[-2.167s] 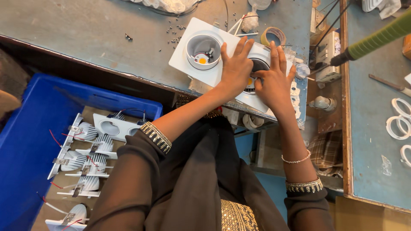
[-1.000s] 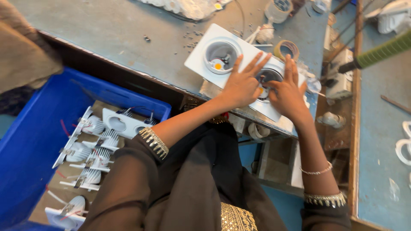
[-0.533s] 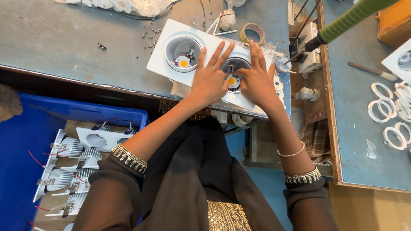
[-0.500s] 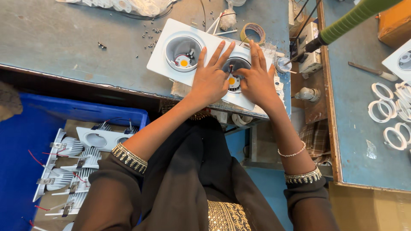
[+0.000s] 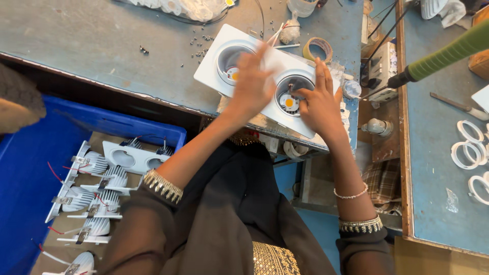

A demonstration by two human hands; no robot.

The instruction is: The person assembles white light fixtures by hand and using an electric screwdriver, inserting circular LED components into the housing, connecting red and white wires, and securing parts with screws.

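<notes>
- We are working over the white twin downlight housing (image 5: pixel 267 76), lying at the near edge of the grey bench (image 5: pixel 102 46); its long axis is running from far-left to near-right.
- Our right hand (image 5: pixel 322 102) is resting on the housing's right cup, fingers loosely spread, pinching nothing.
- Our left hand (image 5: pixel 253 84) is blurring between the cups; we cannot tell its grip.
- The right hand is sitting nearer that cup.

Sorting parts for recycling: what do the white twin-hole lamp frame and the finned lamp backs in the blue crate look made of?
White twin-hole lamp frame: likely painted metal or moulded plastic; smooth matt white, crisp edges. Finned lamp backs: probably cast aluminium; dull silver-grey ribs. Blue crate: plastic.
</notes>
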